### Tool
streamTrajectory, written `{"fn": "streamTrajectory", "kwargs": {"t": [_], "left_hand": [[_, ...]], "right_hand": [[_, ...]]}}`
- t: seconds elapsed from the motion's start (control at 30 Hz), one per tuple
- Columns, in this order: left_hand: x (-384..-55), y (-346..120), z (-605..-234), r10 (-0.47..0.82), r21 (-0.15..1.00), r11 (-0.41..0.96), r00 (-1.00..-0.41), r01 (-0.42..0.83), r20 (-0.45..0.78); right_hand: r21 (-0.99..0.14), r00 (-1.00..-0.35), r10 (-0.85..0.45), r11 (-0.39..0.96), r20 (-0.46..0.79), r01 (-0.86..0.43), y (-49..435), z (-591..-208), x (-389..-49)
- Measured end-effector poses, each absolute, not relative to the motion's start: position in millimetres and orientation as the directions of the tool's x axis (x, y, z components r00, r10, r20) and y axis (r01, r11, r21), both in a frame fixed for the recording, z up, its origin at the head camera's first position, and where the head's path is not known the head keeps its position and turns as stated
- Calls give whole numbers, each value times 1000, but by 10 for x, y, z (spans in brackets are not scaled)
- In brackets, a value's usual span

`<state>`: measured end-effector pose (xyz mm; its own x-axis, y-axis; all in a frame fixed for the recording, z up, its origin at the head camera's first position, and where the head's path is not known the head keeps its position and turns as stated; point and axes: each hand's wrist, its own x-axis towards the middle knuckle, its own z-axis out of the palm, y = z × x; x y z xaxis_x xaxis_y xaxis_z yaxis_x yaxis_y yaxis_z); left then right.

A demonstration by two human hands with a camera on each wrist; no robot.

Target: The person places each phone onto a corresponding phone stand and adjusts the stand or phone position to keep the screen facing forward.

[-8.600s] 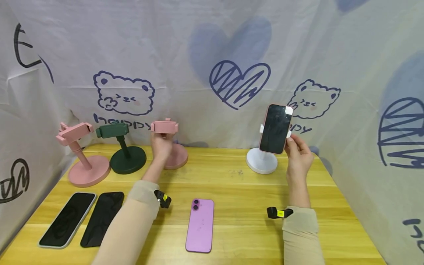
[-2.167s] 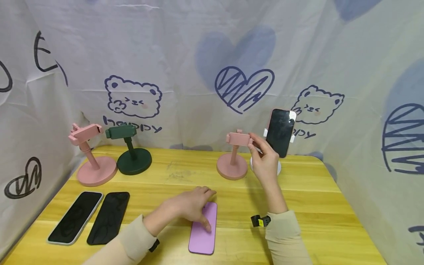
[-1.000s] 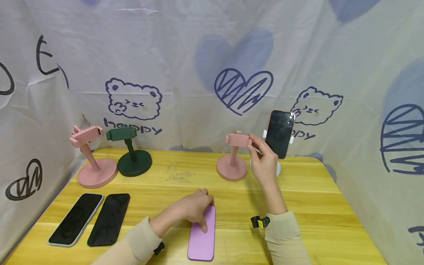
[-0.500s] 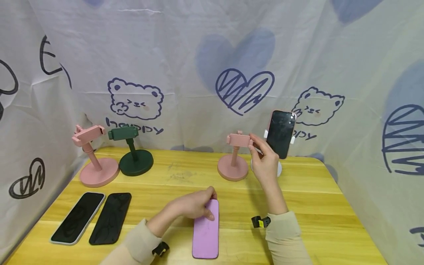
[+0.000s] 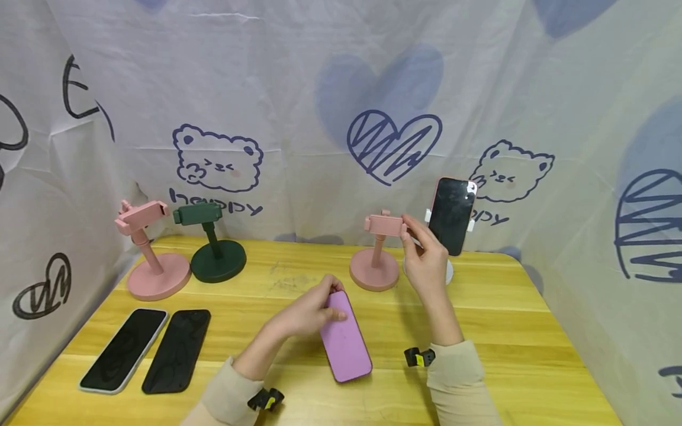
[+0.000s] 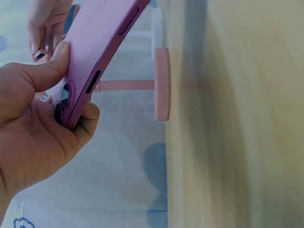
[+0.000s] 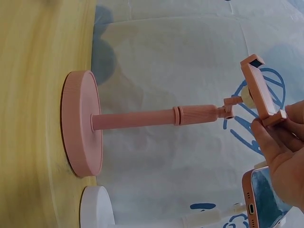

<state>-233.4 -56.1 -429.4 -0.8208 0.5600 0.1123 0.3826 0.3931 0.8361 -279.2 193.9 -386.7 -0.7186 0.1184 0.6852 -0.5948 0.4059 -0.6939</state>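
My left hand (image 5: pixel 309 310) grips the top end of a pink-purple smartphone (image 5: pixel 347 346), thumb on its back and fingers curled under the camera end. In the left wrist view the phone (image 6: pixel 97 42) is lifted off the table and tilted. My right hand (image 5: pixel 426 260) pinches the right end of the clamp on a pink phone stand (image 5: pixel 375 269). The right wrist view shows that clamp (image 7: pixel 260 92) with nothing in it, thumb and fingers (image 7: pixel 268 142) at its lower jaw. Just behind the right hand, a white phone stand (image 5: pixel 449 272) carries a black-screened phone (image 5: pixel 452 216).
At the back left stand another pink phone stand (image 5: pixel 158 277) and a dark green one (image 5: pixel 218 260), both with bare clamps. Two dark-screened phones lie at the front left: one with a pale edge (image 5: pixel 125 350), one black (image 5: pixel 177 351). A drawn-on cloth (image 5: pixel 298 177) hangs behind the table.
The left hand has picked up the purple phone, raised it toward the stand and turned its lower end rightward. Earlier, the pink stand was moved from the left to beside the white one.
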Motion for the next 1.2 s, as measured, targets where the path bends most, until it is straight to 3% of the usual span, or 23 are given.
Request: {"fn": "streamTrajectory", "kwargs": {"t": [0.2,0.43,0.63,0.83,1.03,1.2], "left_hand": [[-2369,-555,-4146,471,868,345,-866,356,168],[-2374,-565,-3951,324,915,213,-909,342,264],[-2315,-573,-3828,146,905,138,-912,402,382],[-2288,-588,-3753,26,859,49,-860,510,509],[-2285,-600,-3739,-73,805,3,-803,594,592],[-2264,-610,-3729,-117,784,-8,-779,621,616]], "right_hand": [[-651,-667,128,413,734,-637,1910,-3871,-2802],[-530,-542,148,523,827,-667,1826,-3758,-2690],[-465,-471,111,464,875,-754,1724,-3647,-2539],[-435,-482,-38,371,875,-820,1580,-3631,-2429],[-462,-554,-245,347,795,-816,1568,-3697,-2402],[-452,-553,-310,342,773,-824,1577,-3722,-2407]]}}
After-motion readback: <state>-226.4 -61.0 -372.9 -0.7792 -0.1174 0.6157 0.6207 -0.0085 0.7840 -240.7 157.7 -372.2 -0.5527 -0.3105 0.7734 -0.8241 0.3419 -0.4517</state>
